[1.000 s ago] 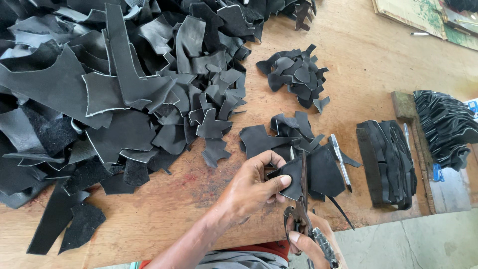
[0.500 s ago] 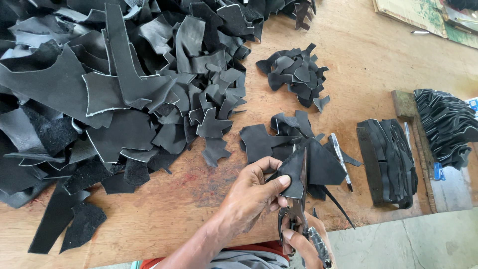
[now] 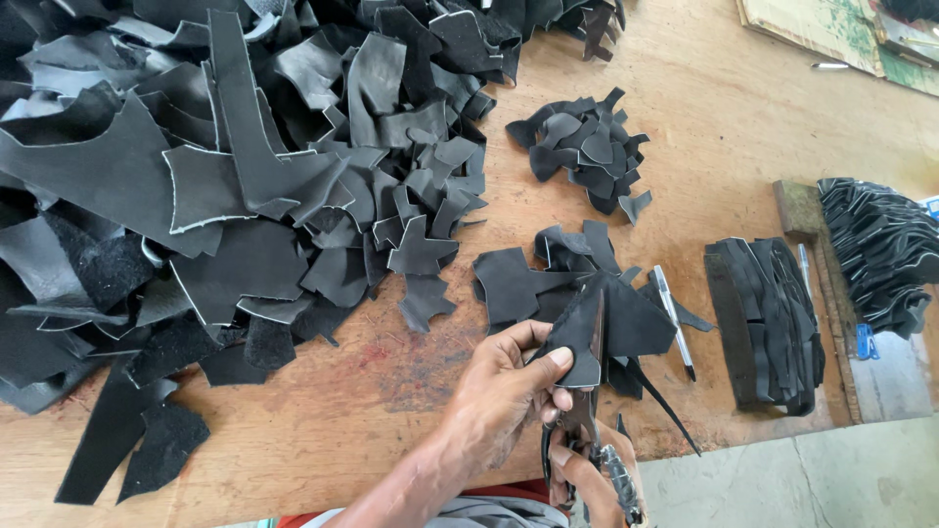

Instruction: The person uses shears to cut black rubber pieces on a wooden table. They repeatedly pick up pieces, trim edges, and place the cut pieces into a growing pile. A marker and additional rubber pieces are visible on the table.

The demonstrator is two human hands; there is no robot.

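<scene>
Wooden surface (image 3: 743,147), worn and stained, fills most of the view; a grey floor strip (image 3: 812,479) shows at the lower right. A big heap of black leather scraps (image 3: 196,196) covers the left half, pieces overlapping, some with pale cut edges. A smaller pile of scraps (image 3: 587,147) sits apart near the centre top. A third small pile (image 3: 548,269) lies just above the hands. A neat stack of cut black pieces (image 3: 768,323) lies to the right, and further right a fanned bundle of black strips (image 3: 880,249) rests near the edge, beside a wooden block (image 3: 800,208). A pen (image 3: 673,318) lies between the small pile and the stack, another pen (image 3: 804,269) just right of the stack. A board with green marks (image 3: 812,29) sits at the top right, a pen (image 3: 829,66) just beside it.

Left hand (image 3: 499,391) grip clamped on a black leather piece (image 3: 597,328), thumb and fingers pinching its lower edge; the piece stands up off the surface, tilted, over the third pile. Right hand (image 3: 592,479) sits low at the frame bottom, grip closed round the handles of scissors (image 3: 587,430). The blades point up into the lower edge of the held piece, right beside the left thumb. A thin black sliver (image 3: 665,406) hangs off the piece toward the lower right.
</scene>
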